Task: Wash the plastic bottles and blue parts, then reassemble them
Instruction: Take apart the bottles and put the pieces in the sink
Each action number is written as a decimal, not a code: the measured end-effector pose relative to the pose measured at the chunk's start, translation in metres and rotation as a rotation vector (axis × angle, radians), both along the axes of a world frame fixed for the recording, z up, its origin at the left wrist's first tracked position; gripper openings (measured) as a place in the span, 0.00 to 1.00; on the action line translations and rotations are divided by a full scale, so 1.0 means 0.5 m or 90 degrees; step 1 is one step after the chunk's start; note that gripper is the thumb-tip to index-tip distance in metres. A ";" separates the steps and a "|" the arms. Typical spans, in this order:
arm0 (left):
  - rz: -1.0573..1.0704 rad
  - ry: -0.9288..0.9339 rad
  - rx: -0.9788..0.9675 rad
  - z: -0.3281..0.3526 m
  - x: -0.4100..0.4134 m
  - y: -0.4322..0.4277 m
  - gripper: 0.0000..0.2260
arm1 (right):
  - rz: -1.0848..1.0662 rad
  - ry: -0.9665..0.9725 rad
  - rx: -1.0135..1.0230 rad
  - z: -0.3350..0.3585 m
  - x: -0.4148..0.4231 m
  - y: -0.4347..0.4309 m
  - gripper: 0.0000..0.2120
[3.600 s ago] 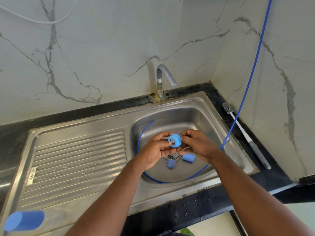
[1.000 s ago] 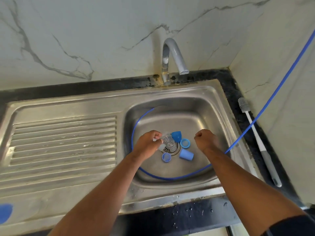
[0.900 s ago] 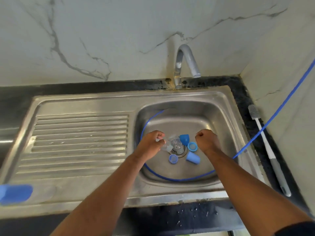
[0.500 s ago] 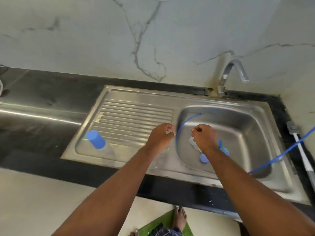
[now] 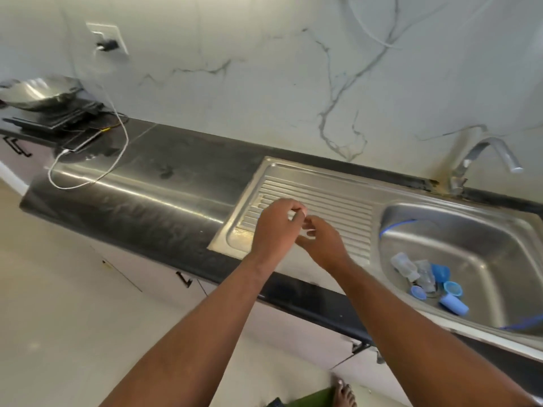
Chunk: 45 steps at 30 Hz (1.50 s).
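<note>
Both hands hover over the steel drainboard (image 5: pixel 329 195), left of the sink basin (image 5: pixel 499 239). My left hand (image 5: pixel 276 230) has its fingers curled, fingertips near the thumb; what lies under it is hidden. My right hand (image 5: pixel 323 245) sits beside it with loosely bent fingers and holds nothing I can see. In the basin by the drain lie two clear plastic bottles (image 5: pixel 407 264), a blue cup-shaped part (image 5: pixel 440 271), a blue ring (image 5: pixel 452 289), a small blue cap (image 5: pixel 418 292) and a blue cylinder (image 5: pixel 454 304).
A thin blue hose (image 5: pixel 396 226) loops around the basin. The faucet (image 5: pixel 482 154) stands at the back right. Far left on the black counter (image 5: pixel 164 183) are a steel pan (image 5: pixel 38 89) on a cooktop and a white cable (image 5: pixel 88 183) from a wall socket (image 5: pixel 107 39).
Both hands left the basin and moved left over the drainboard, leaving bottles and blue parts by the drain. The view swung left; the blue-capped bottle on the drainboard is now hidden.
</note>
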<state>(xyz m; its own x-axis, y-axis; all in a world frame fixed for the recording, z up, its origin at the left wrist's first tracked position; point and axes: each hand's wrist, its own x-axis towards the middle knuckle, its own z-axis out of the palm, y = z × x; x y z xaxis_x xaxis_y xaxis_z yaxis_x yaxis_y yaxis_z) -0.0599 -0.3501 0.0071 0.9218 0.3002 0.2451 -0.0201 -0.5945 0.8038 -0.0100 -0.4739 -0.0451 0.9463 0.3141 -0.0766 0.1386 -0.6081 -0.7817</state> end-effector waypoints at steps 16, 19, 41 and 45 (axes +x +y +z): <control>-0.102 0.201 -0.058 -0.122 0.044 0.048 0.33 | -0.024 -0.056 0.023 0.050 0.056 0.016 0.14; -0.158 0.143 -0.058 -0.120 0.096 -0.051 0.18 | -0.102 -0.037 0.094 0.072 0.079 -0.087 0.12; -0.570 0.360 -0.088 -0.073 0.393 -0.613 0.20 | -0.180 -0.075 -0.111 0.054 0.270 -0.702 0.23; -0.602 0.449 -0.081 -0.069 0.422 -0.590 0.17 | -0.081 -0.049 -0.011 0.044 0.276 -0.715 0.15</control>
<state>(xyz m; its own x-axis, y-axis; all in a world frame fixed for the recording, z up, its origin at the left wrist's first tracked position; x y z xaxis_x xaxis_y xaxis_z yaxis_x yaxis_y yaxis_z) 0.1510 -0.6452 -0.0272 0.7102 -0.5873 -0.3882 0.0630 -0.4962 0.8659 0.1281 -0.8316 -0.0233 0.9816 0.1909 -0.0062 0.1191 -0.6373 -0.7614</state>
